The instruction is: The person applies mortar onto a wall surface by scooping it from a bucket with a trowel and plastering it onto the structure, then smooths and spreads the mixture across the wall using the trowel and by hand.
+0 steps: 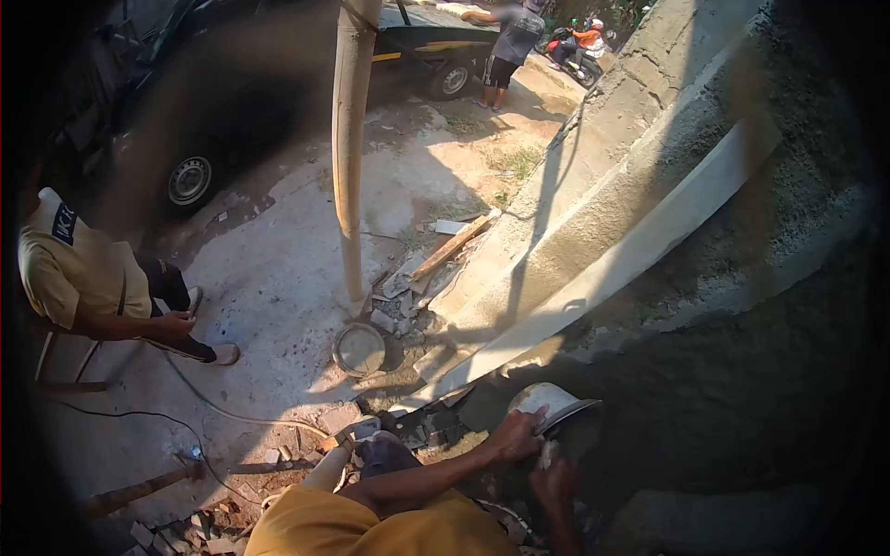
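My left hand [514,436] is closed on the edge of a white bowl [535,398], which is tilted with its rim toward the shaded wall on the right. Just below it, my right hand [553,479] is wrapped round a tool with a short pale handle [548,453]. The working end of that tool is lost in shadow, so I cannot tell its kind. Both hands are close together in front of the rough grey plastered wall [667,408].
A long pale board [593,278] leans along the wall. Near it stand a round bucket [359,349] and a bamboo pole [348,167]. Rubble [209,533] and a hose [232,414] lie by my feet. A person [102,278] stands left, another [516,46] beside a dark vehicle [278,83].
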{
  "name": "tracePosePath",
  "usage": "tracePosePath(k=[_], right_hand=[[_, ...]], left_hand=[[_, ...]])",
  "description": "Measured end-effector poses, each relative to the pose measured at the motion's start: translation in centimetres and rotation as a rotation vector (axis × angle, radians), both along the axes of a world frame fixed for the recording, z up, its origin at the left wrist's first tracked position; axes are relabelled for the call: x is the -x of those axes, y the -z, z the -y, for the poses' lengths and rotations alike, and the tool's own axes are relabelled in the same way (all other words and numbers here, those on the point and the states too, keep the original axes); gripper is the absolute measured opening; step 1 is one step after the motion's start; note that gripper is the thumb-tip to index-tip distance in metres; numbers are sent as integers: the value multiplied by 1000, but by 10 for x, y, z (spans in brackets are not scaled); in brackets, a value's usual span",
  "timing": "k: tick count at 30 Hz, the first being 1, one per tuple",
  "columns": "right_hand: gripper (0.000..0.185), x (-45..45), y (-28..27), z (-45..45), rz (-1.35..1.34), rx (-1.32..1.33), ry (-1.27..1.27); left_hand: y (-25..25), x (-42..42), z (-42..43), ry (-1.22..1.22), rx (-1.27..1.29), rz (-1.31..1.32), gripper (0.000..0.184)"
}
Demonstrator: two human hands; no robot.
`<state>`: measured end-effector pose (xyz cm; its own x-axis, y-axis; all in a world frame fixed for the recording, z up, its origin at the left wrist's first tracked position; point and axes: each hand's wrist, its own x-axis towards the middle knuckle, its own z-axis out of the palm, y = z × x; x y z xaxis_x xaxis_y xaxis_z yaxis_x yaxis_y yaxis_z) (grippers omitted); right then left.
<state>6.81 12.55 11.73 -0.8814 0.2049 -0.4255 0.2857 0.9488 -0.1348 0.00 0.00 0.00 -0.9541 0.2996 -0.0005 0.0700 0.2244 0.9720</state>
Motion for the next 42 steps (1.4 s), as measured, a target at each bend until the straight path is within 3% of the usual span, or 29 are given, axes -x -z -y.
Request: tracePosePath(k=[1,2,3,5,6,9,10,13,17,21,24,26,29,30,33,37,38,41,42], right_hand=[[43,-6,0,-23,46,-276,-78],[44,-12,-8,-49,112,-354,-175],[44,-12,60,33,44,-156,-189],[44,-18,35,-5,-14,-143,-201],[39,-16,22,-20,-54,-214,-177],[37,-9,43,-23,-183,-241,-164],[47,-18,40,-20,-28,-217,-190],[47,-34,27,-34,62,-260,-365],[52,-15,57,-83,-111,-199,104],[44,-40,50,-65,-31,-274,-195],[50,-29,41,-80,-87,-147,-38],[58,-16,26,-79,-148,-21,151],[51,-38,36,-57,-176,-165,-78],[45,-38,2,-39,-7,-139,-127],[45,-44,2,-63,-107,-70,-113],[48,-26,30,-97,-285,-66,208],[47,-37,40,-93,-293,-139,189],[44,-60,13,-76,-91,-136,13],[38,-63,15,-80,-145,-148,-11]], left_hand=[[-15,7,-16,-13,-59,32,80],[-30,11,-30,-22,-107,74,80],[3,17,76,-23,85,79,79],[-13,16,57,-8,81,137,78],[-13,10,40,-8,68,47,75],[-9,13,27,91,76,-56,74],[-19,12,24,59,47,-73,72],[-26,20,25,95,62,67,74],[-5,14,6,38,-33,-148,79],[-30,25,6,91,3,-94,80],[-34,26,10,145,25,16,81],[-35,22,1,137,-35,-82,68],[-41,24,-2,145,10,-93,46],[-44,30,-2,138,41,-77,39],[-53,24,2,73,-49,-52,27],[-69,10,-6,111,14,-141,44],[-77,9,-7,122,3,-98,62],[-71,13,-12,91,35,-79,67],[-76,13,-11,88,-3,-73,63]])
